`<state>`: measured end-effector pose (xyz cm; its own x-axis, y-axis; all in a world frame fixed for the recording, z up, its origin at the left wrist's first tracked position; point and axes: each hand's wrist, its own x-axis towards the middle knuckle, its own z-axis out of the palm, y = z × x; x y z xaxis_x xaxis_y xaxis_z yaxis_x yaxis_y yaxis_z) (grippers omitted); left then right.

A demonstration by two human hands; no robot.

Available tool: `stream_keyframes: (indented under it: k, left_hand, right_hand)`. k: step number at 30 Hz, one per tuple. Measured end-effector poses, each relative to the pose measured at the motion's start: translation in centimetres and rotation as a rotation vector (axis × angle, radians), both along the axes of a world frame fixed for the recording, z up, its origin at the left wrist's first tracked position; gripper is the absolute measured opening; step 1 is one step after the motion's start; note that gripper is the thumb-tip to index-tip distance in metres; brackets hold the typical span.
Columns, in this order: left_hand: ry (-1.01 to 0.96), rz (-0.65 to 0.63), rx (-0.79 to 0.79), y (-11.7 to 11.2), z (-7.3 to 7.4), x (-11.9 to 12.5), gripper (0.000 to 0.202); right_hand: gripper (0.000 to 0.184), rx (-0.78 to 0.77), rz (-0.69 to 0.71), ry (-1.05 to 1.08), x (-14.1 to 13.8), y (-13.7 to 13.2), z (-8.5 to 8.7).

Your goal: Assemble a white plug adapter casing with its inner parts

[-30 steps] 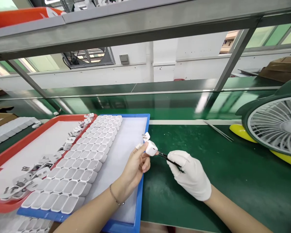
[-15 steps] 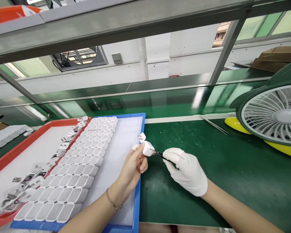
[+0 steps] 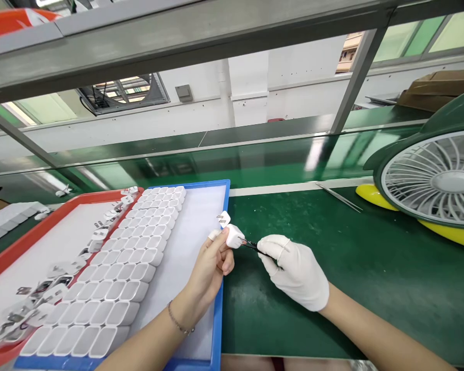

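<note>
Between the thumb and fingers of my left hand (image 3: 212,260) is a small white charger housing (image 3: 235,236). A white plug piece with two flat prongs (image 3: 224,219) sits just above it, at the fingertips. My right hand (image 3: 294,270), in a white glove, is closed around dark tweezers (image 3: 252,246). Their tips meet the right end of the housing; what they grip there is too small to make out. Under my left forearm lies a blue tray (image 3: 217,330) carrying rows of open white housings (image 3: 118,289).
Left of the blue tray, a red tray (image 3: 67,208) holds several pronged plug pieces with wires (image 3: 42,299). Metal tweezers (image 3: 339,198) lie toward the back of the green table (image 3: 371,288). A green fan (image 3: 444,180) stands at the right, and a metal shelf beam (image 3: 178,49) crosses overhead.
Both hands keep the same hold, with the tweezers still at the housing. The whole view has shifted very slightly.
</note>
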<state>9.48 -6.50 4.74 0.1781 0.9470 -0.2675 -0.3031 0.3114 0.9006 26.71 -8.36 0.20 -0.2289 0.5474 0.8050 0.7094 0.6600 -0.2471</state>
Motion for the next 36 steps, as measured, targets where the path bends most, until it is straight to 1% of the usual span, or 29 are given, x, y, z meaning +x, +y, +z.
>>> stream_keyframes:
  k: [9, 15, 21, 24, 26, 28, 30, 32, 34, 36]
  left_hand:
    - [0.039, 0.02, 0.012, 0.1, 0.0, 0.1, 0.035]
    - [-0.022, 0.004, -0.051, 0.1, 0.0, 0.1, 0.029]
    - [-0.032, -0.021, -0.069, 0.3, -0.1, 0.0, 0.029]
    - [-0.008, -0.009, -0.046, 0.4, -0.3, -0.1, 0.035]
    - [0.012, 0.014, 0.006, 0.3, -0.4, -0.1, 0.039]
    - [0.014, 0.052, 0.075, 0.0, -0.4, -0.3, 0.038]
    - [-0.003, 0.111, 0.139, -0.3, 0.1, -0.8, 0.035]
    - [-0.024, 0.178, 0.237, -0.5, 1.4, -1.8, 0.033]
    - [-0.014, 0.245, 0.391, -0.6, 3.4, -3.4, 0.03]
    - [0.026, 0.307, 0.549, -0.7, 5.9, -5.9, 0.028]
  right_hand:
    - [0.021, 0.002, 0.016, 0.018, -0.1, 0.0, -0.1]
    - [0.023, -0.047, 0.086, 0.139, -0.2, -0.1, 0.2]
    - [0.022, -0.052, 0.098, 0.186, 0.0, -0.3, 0.4]
    - [0.02, -0.085, 0.039, 0.214, 0.3, 0.0, 0.0]
    - [0.018, -0.134, -0.063, 0.212, 0.8, 0.3, -0.6]
    - [0.018, -0.237, -0.197, 0.17, 1.4, 0.7, -1.5]
    - [0.023, -0.384, -0.309, 0.076, 2.3, 1.3, -2.4]
    - [0.024, -0.401, -0.301, 0.037, 3.2, 2.1, -3.2]
    - [0.022, -0.426, -0.273, -0.025, 4.4, 2.9, -4.0]
    - [0.022, -0.537, -0.277, -0.075, 5.7, 3.9, -5.4]
